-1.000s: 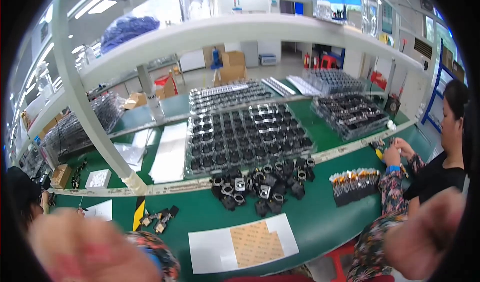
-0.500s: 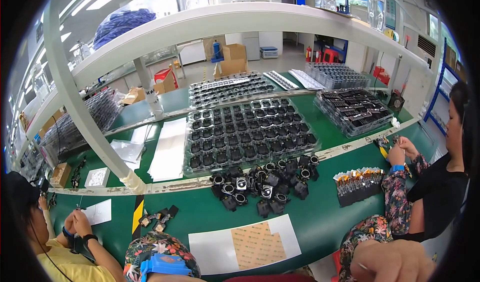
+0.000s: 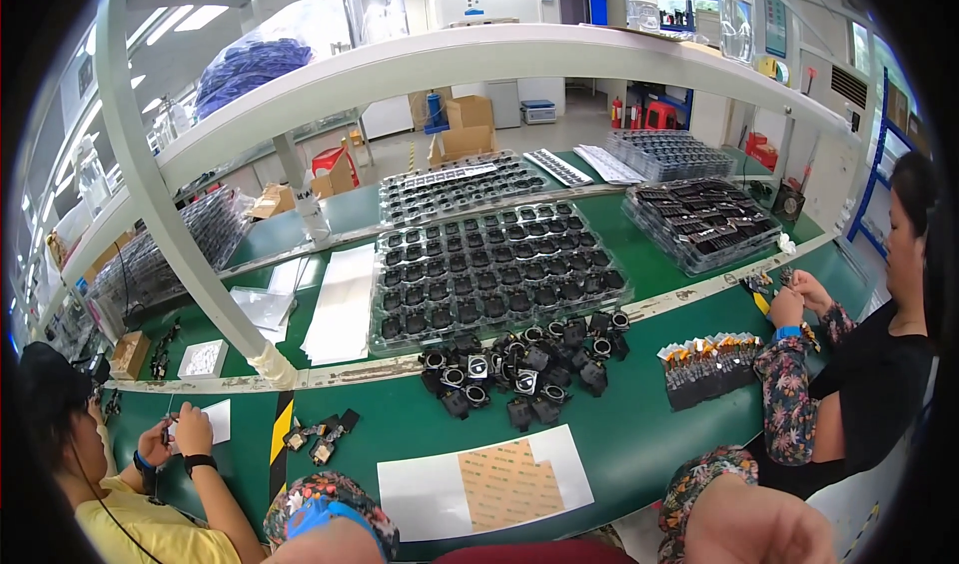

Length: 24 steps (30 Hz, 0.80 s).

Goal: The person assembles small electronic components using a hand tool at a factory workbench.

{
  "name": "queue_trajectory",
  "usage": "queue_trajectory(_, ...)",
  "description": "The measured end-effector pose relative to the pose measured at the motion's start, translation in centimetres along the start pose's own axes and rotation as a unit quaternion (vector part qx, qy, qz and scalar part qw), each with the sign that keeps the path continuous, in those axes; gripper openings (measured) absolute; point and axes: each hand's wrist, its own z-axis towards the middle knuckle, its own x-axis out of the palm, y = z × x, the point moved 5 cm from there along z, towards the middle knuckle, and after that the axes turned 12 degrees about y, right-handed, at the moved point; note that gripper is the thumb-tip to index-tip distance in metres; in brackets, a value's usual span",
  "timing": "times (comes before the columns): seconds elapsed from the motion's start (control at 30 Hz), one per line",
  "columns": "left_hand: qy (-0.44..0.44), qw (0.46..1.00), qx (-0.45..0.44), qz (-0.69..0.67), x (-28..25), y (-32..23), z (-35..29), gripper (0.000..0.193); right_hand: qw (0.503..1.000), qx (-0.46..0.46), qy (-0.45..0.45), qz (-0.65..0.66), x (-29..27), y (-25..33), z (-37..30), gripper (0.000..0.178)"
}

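My left hand (image 3: 335, 544) is bent in at the lower edge, past a floral sleeve and blue wristband; its fingers are out of sight. At the lower right, my right hand (image 3: 754, 526) is close to the camera, with fingers curled in and partly cut off; whatever they may hold is hidden. Between the hands, a white sheet (image 3: 422, 496) lies on the green bench, bearing a tan adhesive backing sheet (image 3: 507, 482) with a notched corner. Beyond it is a heap of small black parts with round silver rings (image 3: 534, 359).
A clear tray (image 3: 378, 336) of black parts stands behind the heap. Several small parts (image 3: 322, 438) lie left, near striped tape (image 3: 283, 434). Co-workers sit at both sides; small flex-cable parts (image 3: 704, 369) lie by the right one. A shelf post (image 3: 190, 254) rises left.
My right hand has shifted slightly left and turned, and its fingers show less. My left wrist has rolled. The left co-worker's hands have moved apart somewhat, and the view has tilted slightly.
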Motion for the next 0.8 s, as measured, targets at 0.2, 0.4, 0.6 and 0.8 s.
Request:
queue_trajectory(0.2, 0.497, 0.739, -0.440, -0.120, 4.3, -0.7, -13.0, 0.045, 0.883, 0.404, 0.237, -0.013, -3.5, 1.6, -9.3, 0.003)
queue_trajectory(0.4, 0.654, 0.568, -0.482, -0.131, 4.9, -6.7, -20.9, 0.048, 0.671, 0.556, 0.459, -0.171, -2.8, -4.6, -23.8, 0.034)
queue_trajectory(0.6, 0.629, 0.589, -0.468, -0.193, 7.2, -7.3, -22.8, 0.050, 0.535, 0.618, 0.487, -0.308, -7.0, -6.7, -33.9, 0.041)
queue_trajectory(0.8, 0.614, 0.611, -0.453, -0.209, 7.3, -7.1, -23.4, 0.051, 0.530, 0.662, 0.466, -0.253, -5.8, -6.2, -37.1, 0.034)
